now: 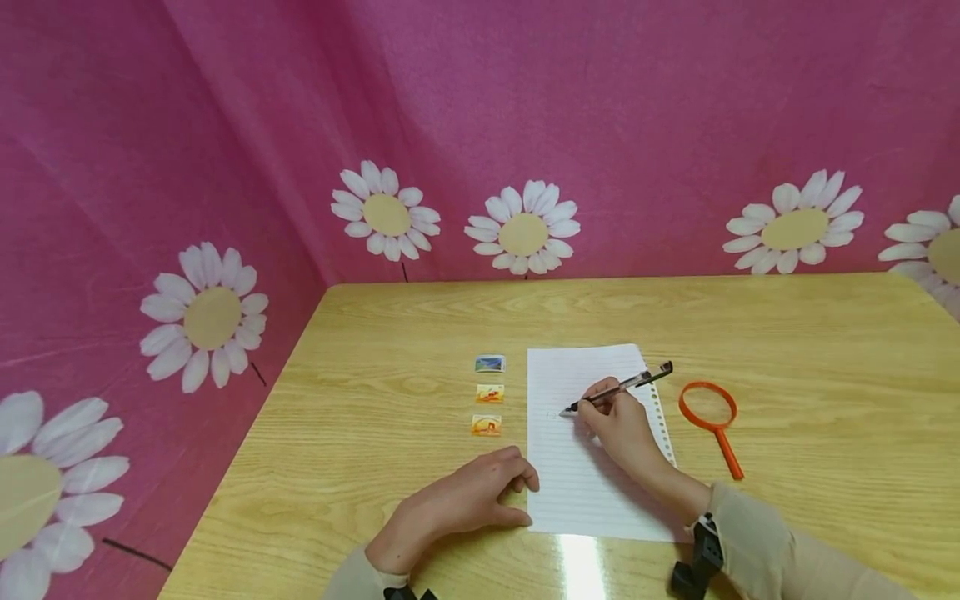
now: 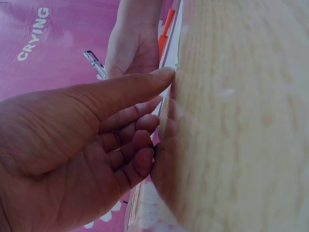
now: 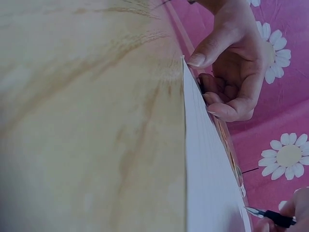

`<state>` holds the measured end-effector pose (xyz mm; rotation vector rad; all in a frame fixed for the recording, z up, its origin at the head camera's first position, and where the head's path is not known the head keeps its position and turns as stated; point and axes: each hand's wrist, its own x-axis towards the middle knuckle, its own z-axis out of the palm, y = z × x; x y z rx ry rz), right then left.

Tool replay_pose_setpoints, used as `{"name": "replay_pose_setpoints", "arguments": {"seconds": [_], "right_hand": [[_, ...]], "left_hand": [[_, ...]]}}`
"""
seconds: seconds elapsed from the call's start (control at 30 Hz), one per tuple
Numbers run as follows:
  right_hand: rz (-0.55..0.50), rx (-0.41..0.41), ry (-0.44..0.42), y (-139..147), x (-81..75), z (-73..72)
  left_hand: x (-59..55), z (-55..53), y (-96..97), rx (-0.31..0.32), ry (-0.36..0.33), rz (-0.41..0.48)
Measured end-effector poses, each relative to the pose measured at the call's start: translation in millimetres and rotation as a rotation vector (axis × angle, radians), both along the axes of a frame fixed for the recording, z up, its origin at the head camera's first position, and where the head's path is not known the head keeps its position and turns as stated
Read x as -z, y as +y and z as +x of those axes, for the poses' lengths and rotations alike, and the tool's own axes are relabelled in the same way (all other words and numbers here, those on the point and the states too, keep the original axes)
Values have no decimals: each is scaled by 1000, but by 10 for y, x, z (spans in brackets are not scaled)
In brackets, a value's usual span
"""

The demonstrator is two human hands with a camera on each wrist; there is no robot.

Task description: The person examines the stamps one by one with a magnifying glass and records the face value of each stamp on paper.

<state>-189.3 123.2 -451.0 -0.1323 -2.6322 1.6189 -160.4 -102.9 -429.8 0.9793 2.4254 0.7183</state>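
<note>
A lined sheet of paper (image 1: 577, 483) with punched holes down its right side lies on the wooden table. My right hand (image 1: 626, 429) pinches a black pen (image 1: 618, 390), its tip touching the sheet near faint writing at the left. In the right wrist view the pen (image 3: 273, 216) shows at the lower right corner. My left hand (image 1: 468, 492) rests at the paper's left edge, thumb and fingertips touching it. The left wrist view shows this hand (image 2: 82, 125) with its thumb extended and its other fingers loosely bent, gripping nothing.
Three small stamp-like picture cards, blue at the top (image 1: 490, 363), orange in the middle (image 1: 490, 394) and orange below (image 1: 487, 426), form a column left of the paper. A red magnifying glass (image 1: 727, 452) lies to its right. A pink flowered cloth (image 1: 600, 100) hangs behind the table (image 1: 360, 375).
</note>
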Motion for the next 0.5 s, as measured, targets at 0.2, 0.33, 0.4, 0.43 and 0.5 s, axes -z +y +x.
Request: {"name": "replay_pose_setpoints", "arguments": {"seconds": [0.2, 0.33, 0.4, 0.43, 0.5], "right_hand": [[1, -14, 22, -4, 18, -7], [13, -15, 15, -3, 30, -6], [17, -16, 10, -4, 38, -8], [19, -19, 9, -4, 41, -7], [17, -22, 5, -5, 45, -4]], "left_hand": [[1, -3, 1, 9, -7, 11], [-3, -2, 1, 14, -8, 10], [-4, -3, -1, 13, -18, 14], [-6, -5, -1, 12, -16, 10], [-9, -6, -4, 15, -19, 13]]}}
